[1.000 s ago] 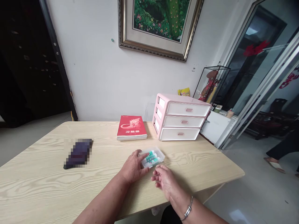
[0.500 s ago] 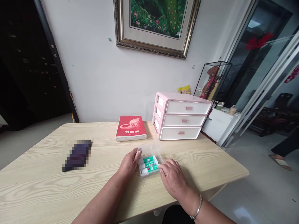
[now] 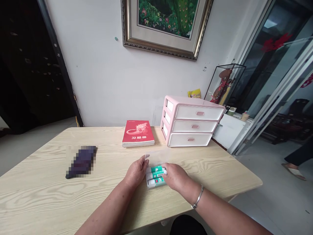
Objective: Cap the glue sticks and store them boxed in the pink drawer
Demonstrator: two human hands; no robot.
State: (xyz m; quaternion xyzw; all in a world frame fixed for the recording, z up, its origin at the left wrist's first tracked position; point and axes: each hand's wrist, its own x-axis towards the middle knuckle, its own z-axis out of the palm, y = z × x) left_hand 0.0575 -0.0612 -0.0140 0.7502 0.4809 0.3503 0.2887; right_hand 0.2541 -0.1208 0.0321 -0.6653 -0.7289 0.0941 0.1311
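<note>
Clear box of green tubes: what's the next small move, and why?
Probably have the right hand lift the middle tube: it already seems to be at that tube's end, the clear lid stands open, and the left hand is at the left side of the box.

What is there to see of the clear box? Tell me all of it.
The clear box is shallow, rectangular and looks like plastic. It stands open on the table, its see-through lid raised at the far side. Inside, three green-and-white tubes lie side by side. The left hand holds its left side by the lid; the right hand covers its right end, hiding exactly what those fingers touch.
</note>
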